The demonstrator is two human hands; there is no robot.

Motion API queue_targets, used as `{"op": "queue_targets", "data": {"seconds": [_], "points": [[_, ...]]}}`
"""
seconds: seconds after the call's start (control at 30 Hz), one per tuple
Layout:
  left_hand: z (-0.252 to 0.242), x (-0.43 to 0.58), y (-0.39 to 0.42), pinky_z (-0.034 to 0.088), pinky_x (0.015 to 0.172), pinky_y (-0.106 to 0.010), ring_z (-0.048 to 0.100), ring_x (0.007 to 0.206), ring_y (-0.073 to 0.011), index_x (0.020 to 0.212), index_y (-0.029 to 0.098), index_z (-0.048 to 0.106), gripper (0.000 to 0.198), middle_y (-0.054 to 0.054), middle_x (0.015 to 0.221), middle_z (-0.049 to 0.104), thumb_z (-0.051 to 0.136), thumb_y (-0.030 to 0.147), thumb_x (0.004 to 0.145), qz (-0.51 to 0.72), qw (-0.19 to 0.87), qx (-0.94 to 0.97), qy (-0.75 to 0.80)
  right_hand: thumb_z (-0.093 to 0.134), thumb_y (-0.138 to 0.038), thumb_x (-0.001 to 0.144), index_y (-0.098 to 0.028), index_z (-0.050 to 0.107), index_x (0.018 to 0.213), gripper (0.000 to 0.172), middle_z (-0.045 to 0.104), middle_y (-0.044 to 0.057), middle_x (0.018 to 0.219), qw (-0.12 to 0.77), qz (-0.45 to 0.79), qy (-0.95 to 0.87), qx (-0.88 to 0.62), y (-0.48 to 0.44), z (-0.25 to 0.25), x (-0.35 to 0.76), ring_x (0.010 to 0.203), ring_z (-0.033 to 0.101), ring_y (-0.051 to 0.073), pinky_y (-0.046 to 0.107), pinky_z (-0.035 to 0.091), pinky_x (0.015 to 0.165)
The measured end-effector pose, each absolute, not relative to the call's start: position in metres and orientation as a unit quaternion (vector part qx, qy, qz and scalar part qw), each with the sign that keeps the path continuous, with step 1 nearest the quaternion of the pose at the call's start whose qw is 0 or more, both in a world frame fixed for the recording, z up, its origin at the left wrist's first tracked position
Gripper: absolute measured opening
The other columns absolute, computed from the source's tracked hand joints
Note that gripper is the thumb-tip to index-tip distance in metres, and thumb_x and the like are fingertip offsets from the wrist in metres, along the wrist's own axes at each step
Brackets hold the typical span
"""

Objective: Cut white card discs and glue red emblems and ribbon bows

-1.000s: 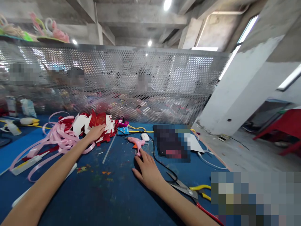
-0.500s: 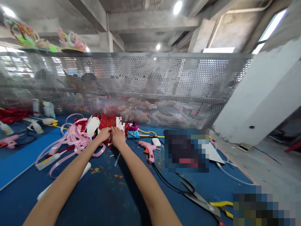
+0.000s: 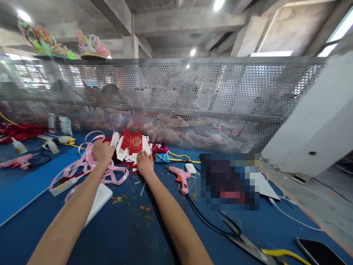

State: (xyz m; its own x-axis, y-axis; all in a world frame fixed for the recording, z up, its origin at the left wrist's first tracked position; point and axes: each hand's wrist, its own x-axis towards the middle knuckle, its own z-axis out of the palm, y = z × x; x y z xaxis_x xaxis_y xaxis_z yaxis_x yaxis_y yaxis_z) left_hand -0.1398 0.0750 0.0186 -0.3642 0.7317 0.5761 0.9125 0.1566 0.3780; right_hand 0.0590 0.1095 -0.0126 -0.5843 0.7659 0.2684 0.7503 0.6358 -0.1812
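My left hand (image 3: 102, 151) is curled over a loose heap of pink ribbon (image 3: 91, 162), its fingers closed on it. A white rounded piece (image 3: 114, 140), seen nearly edge-on, stands against that hand's thumb side. My right hand (image 3: 145, 162) rests with fingers stretched over the near edge of a red and white card box (image 3: 136, 143), which lies with flaps unfolded and a gold emblem showing. More white and red card lies under and around the box. Just right of my right hand lies a pink glue gun (image 3: 180, 178).
A white flat device (image 3: 99, 200) lies under my left forearm, near a glue bottle (image 3: 64, 187). To the right are a white case (image 3: 190, 168), scissors (image 3: 248, 246) and a phone (image 3: 320, 252). Behind stands a perforated metal screen (image 3: 171, 99).
My hands have moved apart: the left went leftward onto the pink ribbon, the right stayed at the card box. The box's emblem now shows. The view has shifted slightly.
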Motion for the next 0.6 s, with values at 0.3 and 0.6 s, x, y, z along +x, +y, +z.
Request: {"op": "queue_targets", "data": {"seconds": [0.3, 0.6], "points": [[0.003, -0.072, 0.114, 0.031, 0.103, -0.033, 0.039, 0.126, -0.0198, 0.126, 0.014, 0.047, 0.048, -0.009, 0.134, 0.048, 0.030, 0.037, 0.087, -0.222, 0.030, -0.719, -0.658, 0.040, -0.024, 0.086, -0.018, 0.055, 0.118, 0.035, 0.054, 0.010, 0.126, 0.174, 0.069, -0.876, -0.444, 0.105, 0.013, 0.066, 0.121, 0.042, 0.021, 0.040, 0.028, 0.101], [-0.011, -0.067, 0.111, 0.023, 0.104, -0.045, 0.022, 0.134, -0.0289, 0.138, 0.020, 0.031, 0.073, -0.010, 0.147, 0.026, 0.034, 0.062, 0.078, -0.127, -0.029, -0.732, -0.669, 0.020, -0.020, 0.089, -0.015, 0.056, 0.117, 0.046, 0.063, 0.008, 0.110, 0.293, 0.082, -0.758, -0.577, 0.151, 0.082, 0.150, 0.100, 0.057, 0.015, 0.023, 0.041, 0.084]]}}
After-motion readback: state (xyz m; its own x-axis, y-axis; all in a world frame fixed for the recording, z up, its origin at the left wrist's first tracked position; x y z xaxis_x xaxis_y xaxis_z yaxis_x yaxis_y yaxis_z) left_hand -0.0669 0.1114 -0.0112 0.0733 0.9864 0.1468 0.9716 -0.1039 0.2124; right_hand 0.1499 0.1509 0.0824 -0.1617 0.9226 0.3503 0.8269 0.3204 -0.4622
